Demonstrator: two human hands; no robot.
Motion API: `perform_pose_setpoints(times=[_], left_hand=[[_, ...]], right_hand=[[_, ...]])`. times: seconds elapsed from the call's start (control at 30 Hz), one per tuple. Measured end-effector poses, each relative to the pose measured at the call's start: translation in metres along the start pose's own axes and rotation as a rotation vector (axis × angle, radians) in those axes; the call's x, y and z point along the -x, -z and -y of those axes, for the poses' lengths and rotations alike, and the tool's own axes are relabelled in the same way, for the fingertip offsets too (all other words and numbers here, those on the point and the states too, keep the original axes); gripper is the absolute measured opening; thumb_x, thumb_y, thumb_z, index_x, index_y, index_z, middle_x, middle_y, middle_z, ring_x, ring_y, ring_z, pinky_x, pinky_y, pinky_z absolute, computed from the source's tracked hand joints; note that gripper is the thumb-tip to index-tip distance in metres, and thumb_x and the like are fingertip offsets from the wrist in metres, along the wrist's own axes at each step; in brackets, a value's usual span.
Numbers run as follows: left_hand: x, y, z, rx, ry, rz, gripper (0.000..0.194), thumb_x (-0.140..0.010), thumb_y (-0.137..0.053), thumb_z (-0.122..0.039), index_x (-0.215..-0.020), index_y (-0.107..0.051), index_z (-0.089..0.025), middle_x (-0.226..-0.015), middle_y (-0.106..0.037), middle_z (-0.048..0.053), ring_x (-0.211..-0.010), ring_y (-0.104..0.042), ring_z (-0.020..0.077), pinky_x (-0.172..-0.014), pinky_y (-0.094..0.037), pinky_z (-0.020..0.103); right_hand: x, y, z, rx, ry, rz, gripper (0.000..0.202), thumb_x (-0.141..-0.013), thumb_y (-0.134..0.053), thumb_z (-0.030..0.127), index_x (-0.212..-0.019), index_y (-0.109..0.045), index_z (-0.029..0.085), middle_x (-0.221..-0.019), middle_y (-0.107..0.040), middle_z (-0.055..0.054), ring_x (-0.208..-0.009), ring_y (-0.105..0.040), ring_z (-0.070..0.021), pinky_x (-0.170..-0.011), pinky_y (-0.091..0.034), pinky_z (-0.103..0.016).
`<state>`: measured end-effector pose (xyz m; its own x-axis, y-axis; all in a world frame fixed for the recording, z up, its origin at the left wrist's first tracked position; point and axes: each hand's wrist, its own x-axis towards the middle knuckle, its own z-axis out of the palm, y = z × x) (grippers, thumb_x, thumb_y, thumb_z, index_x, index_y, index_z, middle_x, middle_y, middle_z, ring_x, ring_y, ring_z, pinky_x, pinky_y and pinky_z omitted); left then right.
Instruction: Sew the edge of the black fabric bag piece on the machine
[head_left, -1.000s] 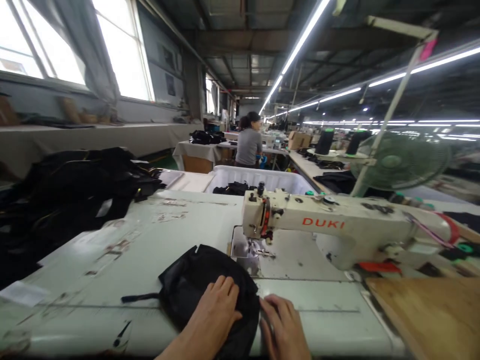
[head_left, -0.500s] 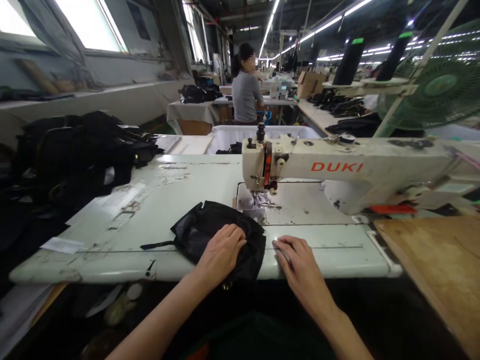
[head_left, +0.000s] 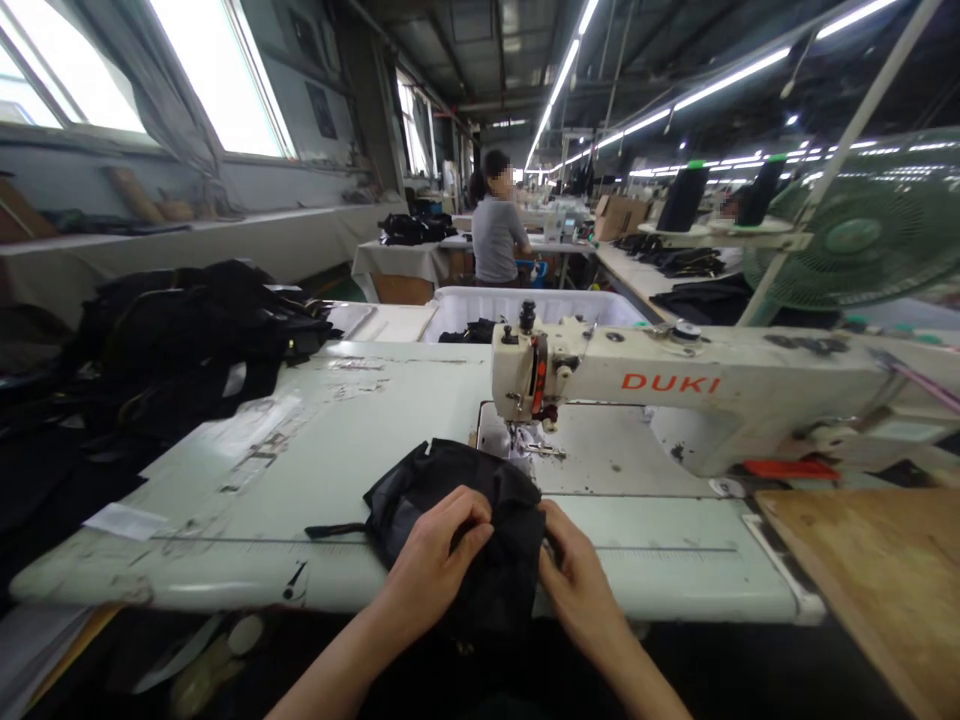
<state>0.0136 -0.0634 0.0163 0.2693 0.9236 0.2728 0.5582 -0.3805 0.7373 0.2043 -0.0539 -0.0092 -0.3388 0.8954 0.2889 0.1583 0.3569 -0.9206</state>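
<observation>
A black fabric piece (head_left: pixel 420 490) is laid at the front edge of the pale green table (head_left: pixel 645 520), just before the sewing machine (head_left: pixel 675 385), and its lower part is hung over this edge. By the left hand (head_left: pixel 454 535), the fabric is pinched near its middle, the thumb being brought against the bent fingers. The right hand (head_left: pixel 574 560) is placed at the right border of the fabric, with curved fingers touching it; whether the border is really gripped there cannot be told, because the fingertips are partly hidden. A narrow black strap (head_left: pixel 335 531) is stretched out from the left side of the fabric, flat on the table. The presser foot (head_left: pixel 517 435) is located just behind the fabric, and it cannot be told whether they are touching. On the left, dark pieces are heaped in a big pile (head_left: pixel 180 330). Behind the machine, a white bin (head_left: pixel 540 302) is seen, and farther away a person in a grey shirt (head_left: pixel 496 240).
</observation>
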Motion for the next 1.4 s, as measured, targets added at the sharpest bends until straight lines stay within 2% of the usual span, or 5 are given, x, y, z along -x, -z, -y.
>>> perform_pose_setpoints(times=[0.67, 0.8, 0.97, 1.23, 1.4], left_hand=[[0.029, 0.065, -0.021, -0.149, -0.076, -0.231, 0.02, -0.098, -0.035, -0.012, -0.098, -0.052, -0.023, -0.105, -0.057, 0.006, -0.101, -0.058, 0.0175, -0.089, -0.048, 0.024], [0.032, 0.06, -0.018, -0.007, -0.034, -0.193, 0.01, -0.095, -0.05, -0.029, -0.105, -0.052, -0.025, -0.127, -0.056, 0.009, -0.113, -0.058, 0.0228, -0.097, -0.047, 0.032], [0.022, 0.043, -0.013, 0.229, -0.044, -0.186, 0.016, -0.093, -0.056, -0.038, -0.092, -0.058, -0.022, -0.127, -0.06, 0.009, -0.115, -0.058, 0.0254, -0.098, -0.044, 0.034], [0.004, 0.035, -0.006, 0.354, 0.248, -0.484, 0.054, -0.097, -0.029, -0.063, -0.064, -0.04, -0.021, -0.057, -0.035, -0.005, -0.053, -0.037, 0.013, -0.052, -0.035, 0.023], [0.018, 0.036, -0.004, 0.245, 0.1, -0.286, 0.05, -0.088, -0.051, -0.066, -0.109, -0.058, -0.022, -0.087, -0.061, 0.002, -0.081, -0.056, 0.0203, -0.079, -0.045, 0.03]], right_hand=[[-0.042, -0.009, 0.036, -0.293, -0.121, 0.261, 0.031, -0.083, -0.068, 0.037, -0.073, -0.042, 0.023, -0.061, -0.038, 0.009, -0.048, -0.041, -0.0096, -0.044, -0.039, -0.019], [-0.044, -0.013, 0.046, -0.109, 0.071, 0.309, 0.019, -0.09, -0.059, 0.035, -0.08, -0.051, 0.022, -0.071, -0.048, 0.003, -0.058, -0.047, -0.0122, -0.053, -0.043, -0.022], [-0.049, -0.017, 0.065, 0.081, 0.339, 0.125, 0.022, -0.096, -0.049, 0.03, -0.075, -0.051, 0.022, -0.08, -0.052, -0.001, -0.078, -0.052, -0.0171, -0.07, -0.042, -0.027], [-0.038, -0.045, 0.042, -0.013, 0.061, -0.14, 0.037, -0.101, -0.037, 0.045, -0.072, -0.043, 0.023, -0.067, -0.043, 0.003, -0.062, -0.044, -0.0144, -0.057, -0.037, -0.024], [-0.036, -0.055, 0.017, 0.147, 0.076, -0.372, 0.039, -0.102, -0.035, 0.046, -0.072, -0.044, 0.023, -0.063, -0.044, 0.003, -0.057, -0.044, -0.0149, -0.055, -0.034, -0.025]])
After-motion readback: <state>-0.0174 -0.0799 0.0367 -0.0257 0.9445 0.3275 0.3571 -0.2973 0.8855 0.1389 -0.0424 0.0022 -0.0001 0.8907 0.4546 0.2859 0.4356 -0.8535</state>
